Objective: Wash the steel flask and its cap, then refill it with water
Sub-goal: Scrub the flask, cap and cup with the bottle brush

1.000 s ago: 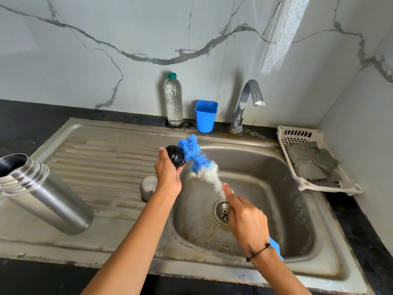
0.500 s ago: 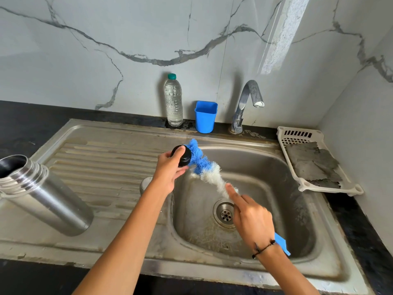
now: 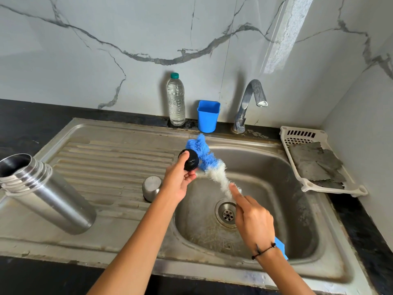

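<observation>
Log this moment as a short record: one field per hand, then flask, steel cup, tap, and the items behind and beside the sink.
left hand: holds the black cap over the sink
right hand: grips the bottle brush, bristles against the cap
flask: open, standing on the drainboard
steel cup: upside down on the drainboard
tap: no water seen running
behind sink: water bottle, blue cup
right of sink: white tray with grey cloths

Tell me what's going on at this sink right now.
A person is scrubbing a black flask stopper, held in the left hand, with a blue and white bottle brush gripped in the right hand over the sink basin. The open steel flask and steel cap sit on the drainboard. The tap is off.
</observation>
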Tool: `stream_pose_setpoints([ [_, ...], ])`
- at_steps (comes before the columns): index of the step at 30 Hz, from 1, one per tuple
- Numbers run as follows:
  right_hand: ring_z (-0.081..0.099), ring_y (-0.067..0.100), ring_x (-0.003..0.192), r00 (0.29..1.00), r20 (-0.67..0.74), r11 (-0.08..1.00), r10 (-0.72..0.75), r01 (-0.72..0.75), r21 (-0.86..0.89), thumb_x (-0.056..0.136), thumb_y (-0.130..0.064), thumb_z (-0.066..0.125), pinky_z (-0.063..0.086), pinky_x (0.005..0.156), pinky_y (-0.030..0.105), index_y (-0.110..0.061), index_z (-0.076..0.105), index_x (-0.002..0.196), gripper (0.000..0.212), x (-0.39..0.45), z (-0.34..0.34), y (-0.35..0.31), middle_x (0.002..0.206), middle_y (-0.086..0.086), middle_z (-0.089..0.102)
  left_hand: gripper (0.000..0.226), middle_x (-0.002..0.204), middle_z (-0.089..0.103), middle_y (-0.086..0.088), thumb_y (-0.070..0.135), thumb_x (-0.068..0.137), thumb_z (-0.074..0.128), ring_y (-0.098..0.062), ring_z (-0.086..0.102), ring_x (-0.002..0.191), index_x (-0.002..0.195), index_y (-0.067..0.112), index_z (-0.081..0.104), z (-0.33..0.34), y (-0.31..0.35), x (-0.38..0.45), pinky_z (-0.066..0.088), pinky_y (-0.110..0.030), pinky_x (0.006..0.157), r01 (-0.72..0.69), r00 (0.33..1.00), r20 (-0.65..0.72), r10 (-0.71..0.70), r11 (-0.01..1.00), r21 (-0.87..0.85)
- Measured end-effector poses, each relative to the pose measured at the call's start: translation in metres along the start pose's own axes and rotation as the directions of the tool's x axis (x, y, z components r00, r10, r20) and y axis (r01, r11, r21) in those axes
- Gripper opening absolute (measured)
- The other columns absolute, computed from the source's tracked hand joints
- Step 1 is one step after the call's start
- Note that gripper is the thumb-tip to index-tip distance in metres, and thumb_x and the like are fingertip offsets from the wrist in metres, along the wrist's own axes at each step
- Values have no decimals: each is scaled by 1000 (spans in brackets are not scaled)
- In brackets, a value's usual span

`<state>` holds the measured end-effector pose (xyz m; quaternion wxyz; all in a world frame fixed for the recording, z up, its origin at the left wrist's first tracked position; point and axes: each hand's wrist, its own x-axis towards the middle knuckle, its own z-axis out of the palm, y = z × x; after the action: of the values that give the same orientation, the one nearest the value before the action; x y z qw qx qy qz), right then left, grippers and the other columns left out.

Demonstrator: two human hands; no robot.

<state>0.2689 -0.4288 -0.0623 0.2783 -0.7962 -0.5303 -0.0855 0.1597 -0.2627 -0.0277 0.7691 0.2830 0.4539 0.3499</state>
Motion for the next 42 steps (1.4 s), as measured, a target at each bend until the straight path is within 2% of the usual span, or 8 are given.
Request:
stream_pose_setpoints([
  [6,45,23,37,999,-2,998,-50,50,25,78,-16,36,32,28,26,-24,62,119,49,-6,-4,-8,59,-2,52,27,102,62,-14,32,92,58,-16,59,80,102,8,54,0,11,10,51,-25,74,-87,986,-163,40,952,-292],
  [12,49,25,41,1000,-23,995,16,-14,97,78,-15,35,37,32,29,-24,63,121,52,4,0,-1,60,-2,53,24,91,64,-10,32,93,55,-14,56,74,103,10,56,5,3,5,50,-26,74,-48,998,-37,44,993,-104],
  [15,46,26,40,999,-45,996,10,-6,94,78,-11,39,34,33,28,-23,64,119,50,7,-3,-1,58,-3,50,25,97,62,-12,28,92,58,-16,58,81,104,7,54,0,14,8,50,-27,76,-60,998,-36,58,997,-50],
  [18,47,29,40,997,-70,994,22,-14,107,79,-16,35,36,33,29,-21,66,118,50,13,-1,0,58,0,52,18,107,63,-18,16,92,57,-21,62,96,105,4,55,-3,19,7,51,-32,83,-40,991,126,42,999,-21],
  [24,46,28,40,998,-62,995,19,-13,97,79,-10,42,37,33,31,-23,65,119,47,16,1,-1,57,-1,49,4,101,63,-15,6,92,55,-22,62,96,96,5,56,-4,21,2,51,-34,87,-74,969,243,49,993,95],
  [30,43,20,40,999,-24,994,-21,23,103,77,-8,41,34,33,27,-21,63,121,50,2,-3,-2,57,-5,46,17,109,60,-20,14,88,63,-25,62,99,100,5,54,-5,28,11,55,-35,78,-44,999,19,50,965,-259],
  [36,45,23,39,998,-50,994,40,-34,107,76,-6,43,31,34,25,-20,65,119,50,11,-1,2,56,-4,46,26,109,60,-22,17,88,62,-28,62,99,109,4,53,9,6,1,53,-36,80,60,990,136,-43,991,-122],
  [42,44,21,40,999,-33,993,-21,24,119,78,-9,42,33,34,26,-24,60,122,50,5,-4,0,58,-4,48,40,105,61,-15,31,89,61,-22,62,89,118,6,49,4,22,16,53,-29,79,-26,998,-62,4,932,-362],
])
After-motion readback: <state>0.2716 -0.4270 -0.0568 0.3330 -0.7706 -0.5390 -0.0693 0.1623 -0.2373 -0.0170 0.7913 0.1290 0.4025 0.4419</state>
